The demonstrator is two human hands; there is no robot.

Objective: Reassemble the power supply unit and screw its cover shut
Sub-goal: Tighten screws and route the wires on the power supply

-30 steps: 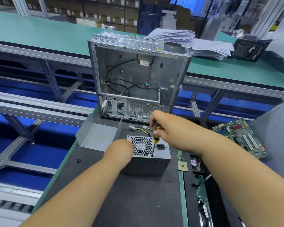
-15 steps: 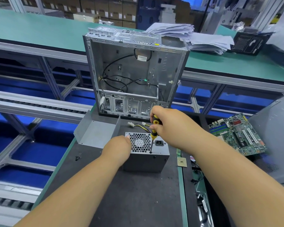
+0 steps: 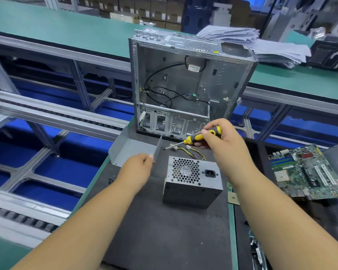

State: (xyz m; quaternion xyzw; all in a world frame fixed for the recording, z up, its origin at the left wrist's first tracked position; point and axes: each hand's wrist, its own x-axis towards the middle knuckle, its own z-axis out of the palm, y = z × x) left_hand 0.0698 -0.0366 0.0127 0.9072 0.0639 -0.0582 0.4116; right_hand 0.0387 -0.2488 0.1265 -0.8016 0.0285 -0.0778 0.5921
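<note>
The grey power supply unit (image 3: 193, 184) stands on the dark mat (image 3: 164, 230), fan grille up, yellow and black cables trailing behind it. My right hand (image 3: 222, 145) grips a yellow-and-black screwdriver (image 3: 199, 136), held nearly level above the cables with its tip pointing left. My left hand (image 3: 139, 166) pinches the near edge of the bent grey metal cover (image 3: 133, 151), which lies left of the unit. Small black screws (image 3: 110, 180) lie at the mat's left edge.
An open computer case (image 3: 183, 84) stands upright behind the unit. A green motherboard (image 3: 308, 172) lies to the right. A small chip (image 3: 233, 197) rests on the green strip beside the mat. Paper stacks (image 3: 261, 43) sit on the far bench; a conveyor runs at the left.
My right hand lifted the screwdriver off the unit's top and tilted it level. My left hand left the unit and moved left to the metal cover.
</note>
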